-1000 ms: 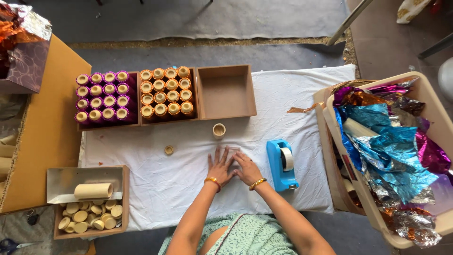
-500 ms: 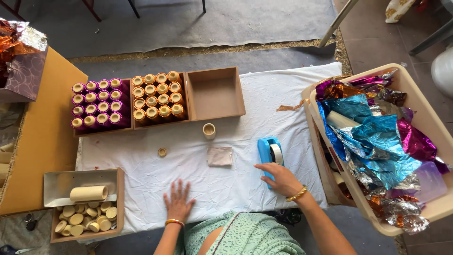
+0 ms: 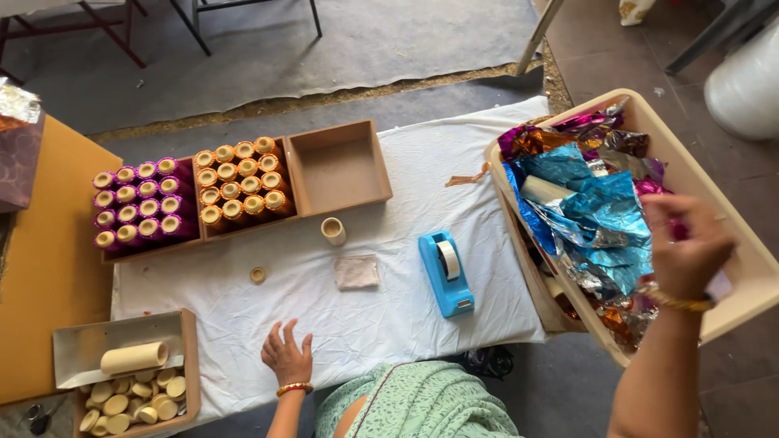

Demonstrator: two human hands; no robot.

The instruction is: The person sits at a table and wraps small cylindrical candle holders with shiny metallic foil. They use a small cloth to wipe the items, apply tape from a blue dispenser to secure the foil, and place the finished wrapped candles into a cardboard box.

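Note:
My left hand (image 3: 287,357) rests flat on the white cloth (image 3: 381,324) near the table's front edge, fingers spread, holding nothing. My right hand (image 3: 686,243) is raised over the beige tub (image 3: 730,219) of shiny foil sheets (image 3: 596,211), fingers curled; whether they pinch a sheet is unclear. A small pale square piece (image 3: 356,272) lies on the cloth ahead of my left hand. A short cardboard tube (image 3: 333,231) stands beyond it. A blue tape dispenser (image 3: 445,272) lies between the two hands.
Wooden trays hold purple-wrapped tubes (image 3: 139,207) and orange-wrapped tubes (image 3: 239,188); an empty tray (image 3: 339,169) sits beside them. A box of bare tubes (image 3: 130,393) is at front left. A small ring (image 3: 258,275) lies on the cloth. An orange board (image 3: 45,276) borders the left.
Both hands left the square piece in the middle of the cloth. The left hand drew back to the front edge; the right hand swung right and up over the foil tub.

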